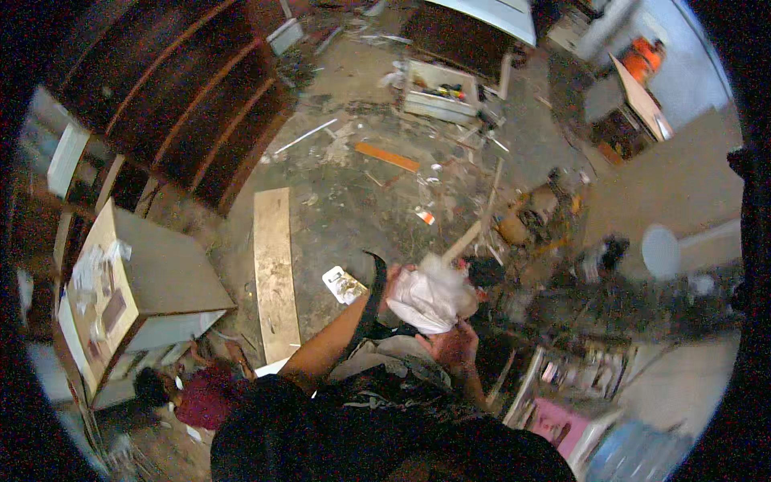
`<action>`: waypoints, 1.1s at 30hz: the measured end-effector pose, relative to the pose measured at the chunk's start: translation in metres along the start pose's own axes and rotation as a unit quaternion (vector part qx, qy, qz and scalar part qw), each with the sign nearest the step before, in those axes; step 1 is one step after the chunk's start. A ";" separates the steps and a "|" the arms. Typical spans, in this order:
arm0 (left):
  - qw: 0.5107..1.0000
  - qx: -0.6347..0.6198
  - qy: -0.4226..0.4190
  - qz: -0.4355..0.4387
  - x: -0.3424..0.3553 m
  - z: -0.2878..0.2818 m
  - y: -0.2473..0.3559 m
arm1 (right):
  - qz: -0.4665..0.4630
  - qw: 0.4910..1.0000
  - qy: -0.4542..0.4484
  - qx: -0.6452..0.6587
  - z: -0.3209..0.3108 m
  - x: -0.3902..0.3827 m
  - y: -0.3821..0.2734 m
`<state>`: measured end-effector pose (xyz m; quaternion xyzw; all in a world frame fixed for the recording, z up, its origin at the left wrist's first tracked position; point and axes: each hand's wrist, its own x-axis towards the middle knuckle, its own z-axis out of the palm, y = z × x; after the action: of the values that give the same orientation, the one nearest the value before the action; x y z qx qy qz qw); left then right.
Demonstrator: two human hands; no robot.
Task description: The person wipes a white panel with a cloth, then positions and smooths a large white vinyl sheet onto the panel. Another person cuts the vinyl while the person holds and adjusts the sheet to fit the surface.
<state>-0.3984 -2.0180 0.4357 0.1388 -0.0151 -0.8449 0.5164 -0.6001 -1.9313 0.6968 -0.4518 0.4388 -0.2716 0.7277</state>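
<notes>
A crumpled white cloth or bag point(430, 301) is held between both my hands in front of my body, its upper part smeared by motion. My left hand point(393, 283), partly behind it, grips its left side. My right hand point(454, 345) has its fingers closed on the lower right edge. A curved black strap point(377, 277) runs beside my left forearm. On the floor left of that strap lies a small white packet or card point(344, 285).
A long board point(271, 273) and scraps litter the floor. A co-worker in maroon point(213, 394) is low beside a cabinet point(161, 273) at left. Shelving point(177, 96) stands upper left, a bin point(440, 104) ahead, machinery point(530, 217) and a pink-topped item point(554, 426) at right.
</notes>
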 end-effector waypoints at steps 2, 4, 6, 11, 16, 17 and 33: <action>0.986 0.090 0.065 0.122 0.010 0.023 -0.038 | 0.029 0.989 -0.020 0.146 -0.012 0.033 -0.012; 0.977 0.149 0.073 0.137 0.026 0.051 -0.033 | 0.052 0.955 -0.042 0.289 -0.029 0.080 -0.030; 0.963 0.233 0.056 0.123 0.043 0.076 -0.008 | 0.090 0.900 -0.053 0.424 -0.062 0.128 -0.052; 0.811 0.567 0.009 0.145 0.075 0.109 0.091 | 0.095 0.951 0.046 0.292 -0.160 0.200 -0.072; 0.604 0.754 0.080 0.246 0.031 0.121 0.209 | 0.124 0.973 0.015 0.192 -0.181 0.266 -0.058; 0.595 0.755 0.113 0.253 0.015 0.120 0.223 | 0.073 0.988 -0.094 0.101 -0.170 0.280 -0.054; 0.512 0.082 0.555 0.650 -0.128 0.078 0.546 | 0.154 0.911 -0.144 -0.356 -0.078 0.672 -0.030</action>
<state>0.1111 -2.1699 0.6309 0.5722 0.1192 -0.0188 0.8112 -0.3549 -2.5093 0.4431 -0.6415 0.4614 0.0860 0.6068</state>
